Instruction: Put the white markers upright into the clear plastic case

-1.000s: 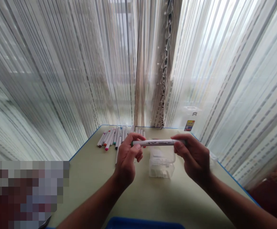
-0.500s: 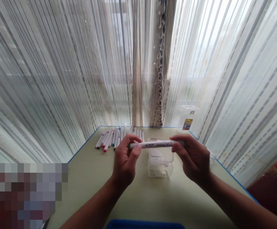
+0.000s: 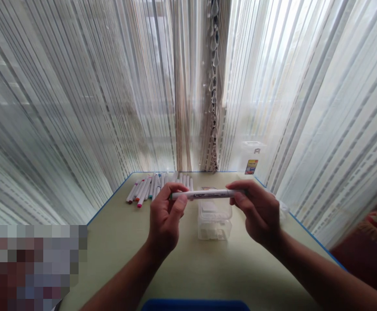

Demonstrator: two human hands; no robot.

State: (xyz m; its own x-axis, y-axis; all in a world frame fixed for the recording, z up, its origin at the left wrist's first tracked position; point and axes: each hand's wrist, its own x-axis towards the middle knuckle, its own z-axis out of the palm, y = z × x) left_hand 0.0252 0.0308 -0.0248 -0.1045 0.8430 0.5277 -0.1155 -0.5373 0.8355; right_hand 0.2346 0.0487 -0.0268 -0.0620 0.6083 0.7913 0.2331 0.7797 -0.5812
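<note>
I have a white marker [image 3: 204, 194] held level in the air straight above the clear box [image 3: 214, 220], one hand at each end. My left hand [image 3: 165, 218] is just left of the box. Its fingers [image 3: 175, 187] curl over the marker's left end with the thumb pressed up from below, so the pinch is closed on that end. A sliver of green cap shows past the fingertips. My right hand [image 3: 256, 211] is just right of the box and grips the marker's other end in the same closed pinch, so that tip is hidden from me. The marker's printed label faces the camera, too small for me to read.

The box stands on the pale green bench [image 3: 188, 268], and I cannot tell what is in it. Behind it and to its left, a row of markers [image 3: 149, 188] lies side by side on the bench, their coloured caps pointing toward me. Behind the box to the right, a second clear container [image 3: 253, 157] with a small bright label stands against the striped curtain [image 3: 78, 108]. A beaded chain [image 3: 212, 86] hangs well behind the box. In front of the box, a blue edge [image 3: 195, 306] shows at the bench's near side.
</note>
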